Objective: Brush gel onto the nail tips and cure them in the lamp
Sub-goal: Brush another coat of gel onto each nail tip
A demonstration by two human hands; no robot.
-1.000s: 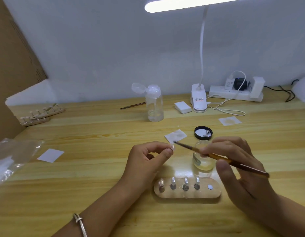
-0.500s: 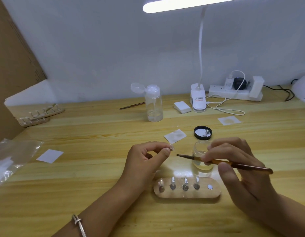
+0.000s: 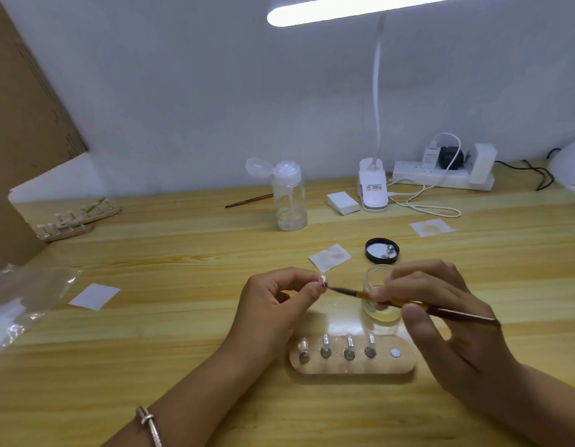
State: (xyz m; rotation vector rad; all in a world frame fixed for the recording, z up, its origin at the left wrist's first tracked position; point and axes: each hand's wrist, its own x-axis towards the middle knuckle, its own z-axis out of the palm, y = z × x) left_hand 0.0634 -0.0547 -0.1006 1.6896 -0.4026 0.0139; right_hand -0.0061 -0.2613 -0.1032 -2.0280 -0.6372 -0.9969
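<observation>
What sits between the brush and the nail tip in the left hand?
Nothing visible: the brush reaches the nail tip pinched by the left hand. The open jar stands behind the brush, off that path.

Pump bottle point(image 3: 291, 204), cap open; desk lamp point(image 3: 372, 188) base beside power strip point(image 3: 454, 181).

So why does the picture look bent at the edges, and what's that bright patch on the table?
Head view: the wide-angle lens bows the far edge of the table; the desk lamp is blown out white, and its glare shines on the wood between the glass jar and the wooden stand; the clear nail tip in the left hand barely shows.
</observation>
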